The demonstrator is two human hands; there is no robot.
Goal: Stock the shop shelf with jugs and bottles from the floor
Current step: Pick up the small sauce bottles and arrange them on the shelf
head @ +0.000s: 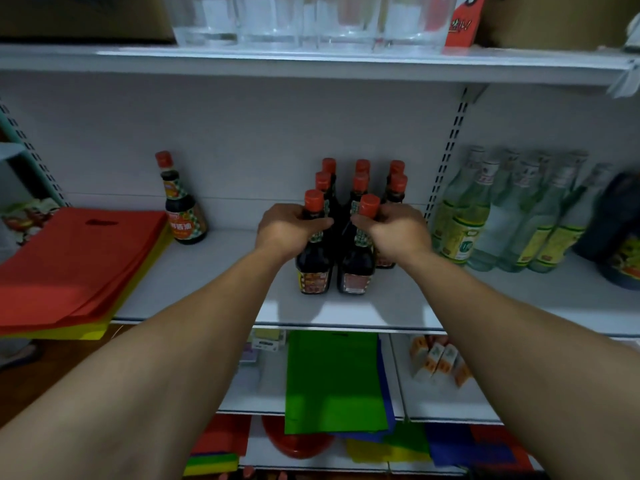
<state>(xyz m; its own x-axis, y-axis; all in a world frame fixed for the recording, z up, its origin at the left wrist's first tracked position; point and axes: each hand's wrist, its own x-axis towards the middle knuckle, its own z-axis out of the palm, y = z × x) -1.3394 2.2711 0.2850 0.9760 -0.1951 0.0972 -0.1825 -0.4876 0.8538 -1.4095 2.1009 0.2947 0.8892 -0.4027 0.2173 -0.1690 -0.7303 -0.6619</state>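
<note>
**Two sauce bottles up front, one in each hand**

Gripping the left front bottle (pixel 313 271) by the neck with the left hand (pixel 294 227), fingers curled round just under the red cap. Same deal on the other side: right hand (pixel 394 232) wrapped round the neck of the right front bottle (pixel 356 275). So, hands clamped on one bottle apiece and close together, thumbs nearly meeting in the middle.

Both dark, both upright, just beside each other, bases down on the white shelf (pixel 221 271), pretty much dead centre.

Straight behind at 12 o'clock, the back cluster (pixel 360 183): six more of the same bottle in two rows of three, packed tight against the front pair.

Off at 10 o'clock, a lone bottle (pixel 183 211) of the same kind, well apart from the rest, standing near the back wall.

At 9 o'clock, a stack of red bags (pixel 79 261) lying flat with yellow ones underneath, hanging over the shelf edge.

At 3 o'clock, past the slotted upright, a bunch of clear bottles (pixel 502 220) with green-yellow labels, then a dark jug (pixel 620 233) at the far edge.

Down at 6 o'clock on the lower shelf, a green bag (pixel 332 379), small cartons (pixel 440 362) at 5 o'clock.

Up at 12 o'clock on the top shelf, clear containers (pixel 311 26), blurry.
</note>
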